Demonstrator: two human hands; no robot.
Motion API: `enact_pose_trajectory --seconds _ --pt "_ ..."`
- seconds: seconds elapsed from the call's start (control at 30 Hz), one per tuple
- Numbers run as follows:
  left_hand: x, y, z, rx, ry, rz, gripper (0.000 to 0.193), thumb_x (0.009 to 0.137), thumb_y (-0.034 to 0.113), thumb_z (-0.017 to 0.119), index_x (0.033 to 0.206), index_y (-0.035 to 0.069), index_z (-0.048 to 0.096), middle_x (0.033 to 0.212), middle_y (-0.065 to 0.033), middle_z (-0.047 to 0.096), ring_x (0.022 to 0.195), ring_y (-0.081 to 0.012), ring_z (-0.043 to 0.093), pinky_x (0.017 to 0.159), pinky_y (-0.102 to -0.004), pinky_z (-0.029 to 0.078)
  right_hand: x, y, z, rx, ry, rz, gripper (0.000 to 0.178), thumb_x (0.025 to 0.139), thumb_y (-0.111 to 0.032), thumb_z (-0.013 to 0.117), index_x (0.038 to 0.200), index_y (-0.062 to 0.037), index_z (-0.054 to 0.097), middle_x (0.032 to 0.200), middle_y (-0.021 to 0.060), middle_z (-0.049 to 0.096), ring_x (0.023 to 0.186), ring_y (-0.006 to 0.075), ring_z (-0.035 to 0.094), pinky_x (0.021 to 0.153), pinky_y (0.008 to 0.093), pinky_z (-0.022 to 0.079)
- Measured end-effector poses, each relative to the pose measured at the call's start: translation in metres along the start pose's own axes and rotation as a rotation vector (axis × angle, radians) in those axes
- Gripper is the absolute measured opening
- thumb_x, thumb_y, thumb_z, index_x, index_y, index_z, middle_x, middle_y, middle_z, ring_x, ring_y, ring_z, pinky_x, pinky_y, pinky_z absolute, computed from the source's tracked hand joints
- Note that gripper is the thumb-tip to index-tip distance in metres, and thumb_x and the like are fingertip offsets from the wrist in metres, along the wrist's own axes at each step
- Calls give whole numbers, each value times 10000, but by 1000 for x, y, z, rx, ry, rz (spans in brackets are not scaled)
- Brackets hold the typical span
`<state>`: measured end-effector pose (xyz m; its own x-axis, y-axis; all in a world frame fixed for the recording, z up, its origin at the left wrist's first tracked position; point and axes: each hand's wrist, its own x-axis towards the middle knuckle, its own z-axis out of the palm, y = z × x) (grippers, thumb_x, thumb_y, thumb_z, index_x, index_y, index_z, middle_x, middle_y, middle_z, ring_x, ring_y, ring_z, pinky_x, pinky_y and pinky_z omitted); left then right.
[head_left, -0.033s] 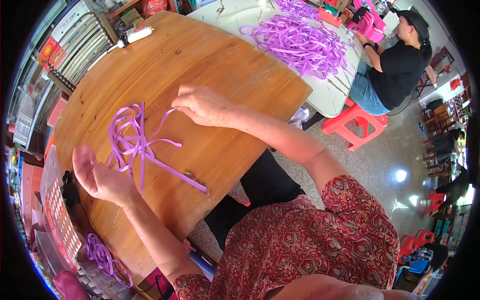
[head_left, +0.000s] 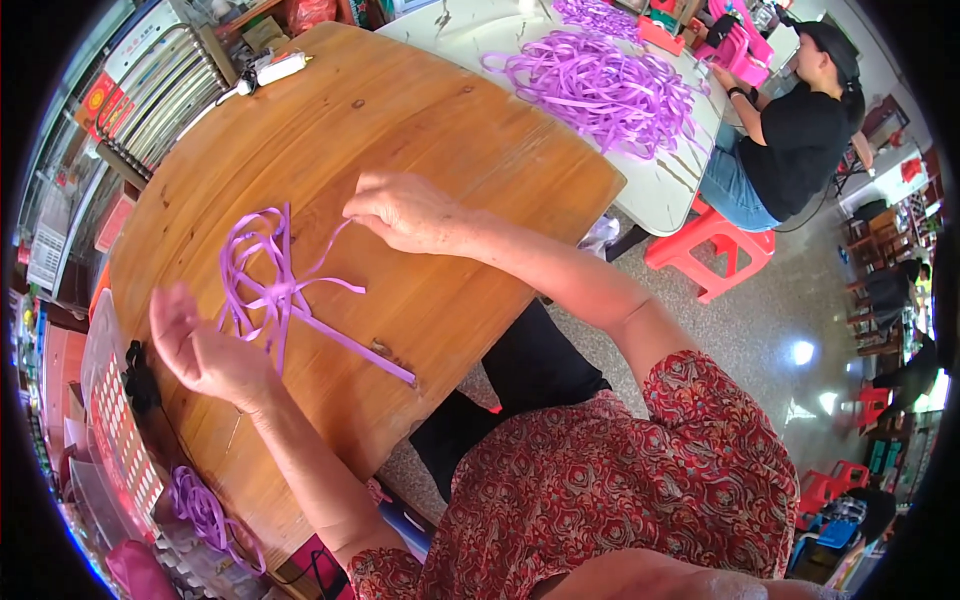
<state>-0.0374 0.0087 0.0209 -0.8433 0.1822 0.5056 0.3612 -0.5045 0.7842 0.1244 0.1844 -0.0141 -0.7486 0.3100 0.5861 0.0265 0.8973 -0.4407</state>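
A loose bundle of purple ribbon [head_left: 235, 270] lies on the wooden table in front of me, its strands meeting at a small cluster in the middle. My right hand [head_left: 405, 212] is beyond it to the right, thumb and finger pinched on a ribbon end that runs down to the bundle. At the bundle's left side, my left hand [head_left: 215, 350] is raised with its fingers stretched upward and slightly blurred. I see no ribbon between those fingers. One flat tail of ribbon reaches right across the wood toward the near edge.
A big heap of purple ribbon [head_left: 610, 95] covers part of the white table [head_left: 670, 200] behind. A co-worker in black [head_left: 800, 130] sits there on a red stool [head_left: 715, 250]. More purple ribbon [head_left: 200, 505] hangs by the wooden table's [head_left: 420, 120] near-left edge.
The crossing strands in the middle of the bundle have drawn together into a tighter cluster. My left hand has shifted slightly; my right hand keeps its place.
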Motion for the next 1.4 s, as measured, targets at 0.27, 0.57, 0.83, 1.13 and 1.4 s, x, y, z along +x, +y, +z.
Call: enact_pose_trajectory --seconds 0.27,0.57,0.83,1.13,1.4 --pt "-37 -14 37 -106 -349 -483 209 927 88 504 1106 -3 560 933 -66 617 800 -117 561 713 -247 446 34 -33 16 136 116 -251 141 786 -87 629 923 -57 643 843 76 596 788 253 608 667 349 503" --pt "-21 -26 14 135 -310 -539 106 860 107 630 913 22 663 711 75 543 546 4 369 474 -172 254 42 -18 20 260 135 -200 155 782 -84 675 934 -65 660 809 80 639 696 212 621 632 286 494" --pt "-24 -31 14 3 -280 -590 84 822 94 677 885 38 679 673 82 547 541 9 361 469 -166 245 54 15 -9 593 194 177 134 849 -104 634 959 -38 674 855 32 679 761 96 625 681 222 503" --pt "-28 -23 25 54 -281 -404 58 806 48 687 860 32 675 690 72 564 608 0 434 533 -151 327 45 -4 -8 400 -213 12 195 852 -88 613 1035 -40 661 878 43 653 849 116 607 742 232 478" --pt "-27 -24 22 114 -299 -356 40 801 28 686 838 26 673 677 74 544 617 1 426 548 -149 343 42 -14 -1 319 -180 -144 170 827 -80 632 985 -26 664 810 57 627 720 149 597 635 259 464"
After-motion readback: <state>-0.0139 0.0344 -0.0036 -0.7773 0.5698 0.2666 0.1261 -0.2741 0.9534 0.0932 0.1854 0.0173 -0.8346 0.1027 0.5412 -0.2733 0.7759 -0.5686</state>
